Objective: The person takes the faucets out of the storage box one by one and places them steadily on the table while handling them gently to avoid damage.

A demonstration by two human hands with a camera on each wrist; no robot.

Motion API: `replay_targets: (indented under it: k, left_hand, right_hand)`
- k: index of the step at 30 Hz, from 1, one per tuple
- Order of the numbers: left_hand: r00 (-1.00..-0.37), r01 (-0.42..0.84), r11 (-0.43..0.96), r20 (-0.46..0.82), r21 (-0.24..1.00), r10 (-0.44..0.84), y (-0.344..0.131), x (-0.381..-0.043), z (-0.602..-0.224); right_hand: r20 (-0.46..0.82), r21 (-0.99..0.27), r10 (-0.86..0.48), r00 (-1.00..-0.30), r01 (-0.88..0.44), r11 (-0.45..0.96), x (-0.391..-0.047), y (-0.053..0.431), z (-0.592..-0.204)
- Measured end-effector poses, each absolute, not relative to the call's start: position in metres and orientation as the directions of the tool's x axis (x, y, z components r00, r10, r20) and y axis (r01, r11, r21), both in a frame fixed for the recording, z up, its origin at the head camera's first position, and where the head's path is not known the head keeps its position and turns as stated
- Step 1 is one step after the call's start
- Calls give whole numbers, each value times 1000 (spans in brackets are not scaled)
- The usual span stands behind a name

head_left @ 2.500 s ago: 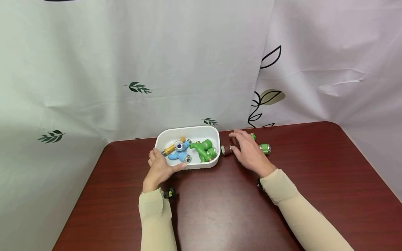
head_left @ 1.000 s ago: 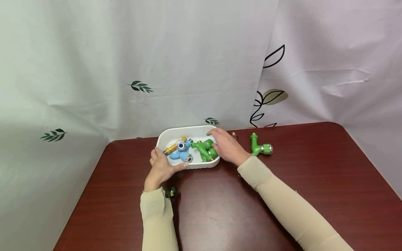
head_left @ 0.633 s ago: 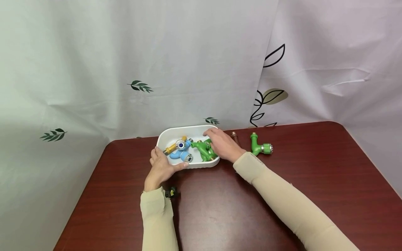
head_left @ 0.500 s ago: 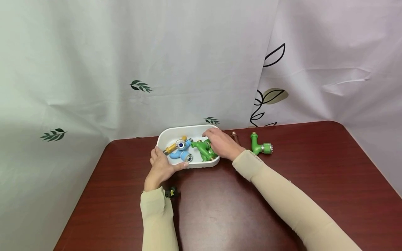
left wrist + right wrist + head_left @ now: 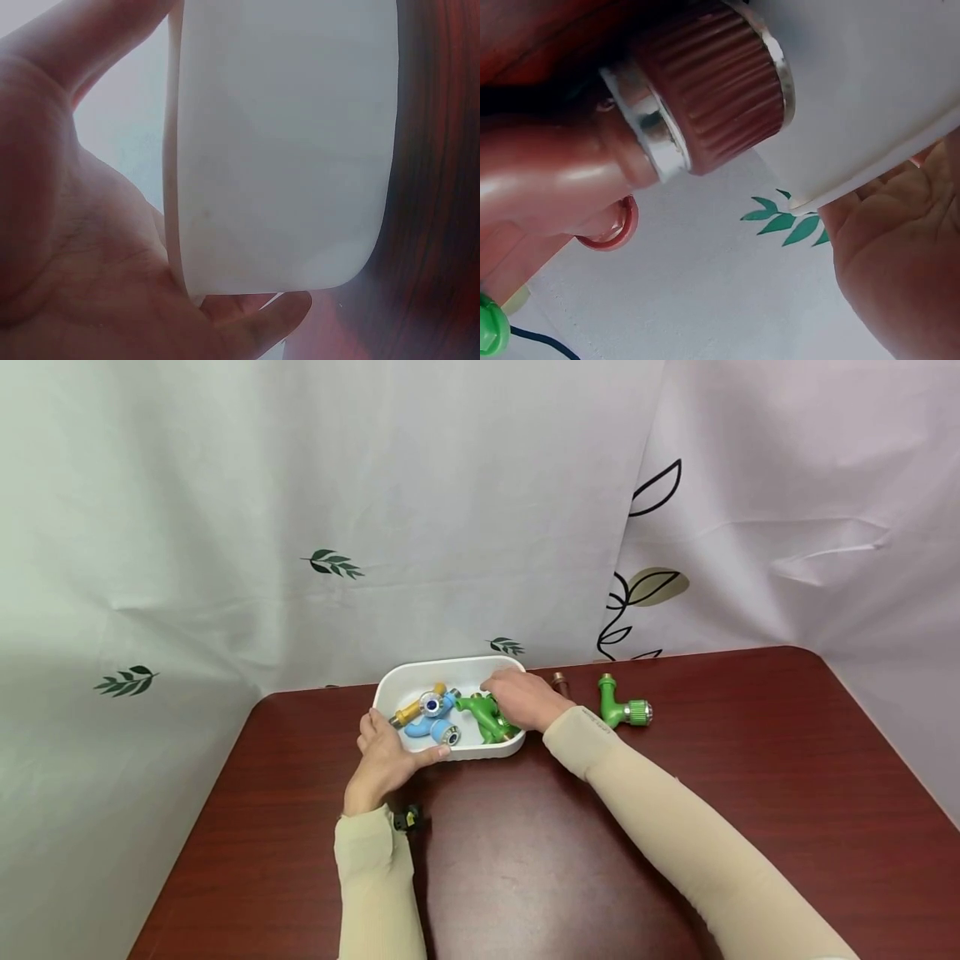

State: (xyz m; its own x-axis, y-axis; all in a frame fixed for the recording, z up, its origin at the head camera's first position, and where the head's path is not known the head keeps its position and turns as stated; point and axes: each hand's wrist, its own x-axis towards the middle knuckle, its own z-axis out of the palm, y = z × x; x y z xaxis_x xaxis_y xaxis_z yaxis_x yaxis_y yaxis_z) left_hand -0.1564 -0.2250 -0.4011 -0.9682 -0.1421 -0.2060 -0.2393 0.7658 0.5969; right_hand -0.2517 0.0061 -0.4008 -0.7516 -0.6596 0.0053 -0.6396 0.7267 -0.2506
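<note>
1. White plastic bin (image 5: 480, 754): one, near the table's (image 5: 510, 868) far edge, left of that edge's middle.
2. Left hand (image 5: 381, 764): grasping the bin's left end, thumb along the near rim, fingers round the outside.
3. Right hand (image 5: 527, 697): reaching over the bin's right rim; fingers hidden, so whether they grasp anything cannot be told.
4. Step in hand, as judged: right-hand work among the green taps (image 5: 486, 718). Best practice: a firm left brace against sliding; one tap taken by its body, since the overlapping pieces may snag; the wrist clear of item 7.
5. Position to grip: green taps, apparently two, inside the bin's right half, just beside and partly beneath the right hand.
6. Yellow tap (image 5: 408, 713) and blue tap (image 5: 425, 727): bin's left half, nearer the left hand, apart from its fingers.
7. Brown tap (image 5: 562, 161): on the table, just outside the bin's right end, partly behind the right hand.
8. Loose green tap (image 5: 611, 710): right of the brown, toward the table's far right corner.
</note>
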Motion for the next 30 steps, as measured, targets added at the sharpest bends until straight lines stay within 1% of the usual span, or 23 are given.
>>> replay_targets:
  k: [4, 8, 14, 20, 30]
  left_hand:
    - [-968, -241, 766, -209, 596, -142, -225, -157, -401]
    - [-968, -241, 765, -207, 597, -143, -225, -157, -401]
    - [-969, -239, 761, -203, 603, -144, -224, -156, -401]
    - [-968, -242, 752, -205, 614, -143, -224, -156, -401]
    - [-968, -240, 753, -208, 613, -140, -224, -157, -400]
  right_hand:
    - [-23, -267, -671, -742, -642, 719, -255, 5, -402]
    - [-20, -275, -683, -730, -653, 706, -256, 6, -402]
    - [-25, -236, -698, -715, -675, 699, -254, 6, -401]
    - [-39, -214, -690, -723, -668, 713, -252, 6, -403]
    - [-3, -215, -706, -708, -689, 692, -251, 7, -404]
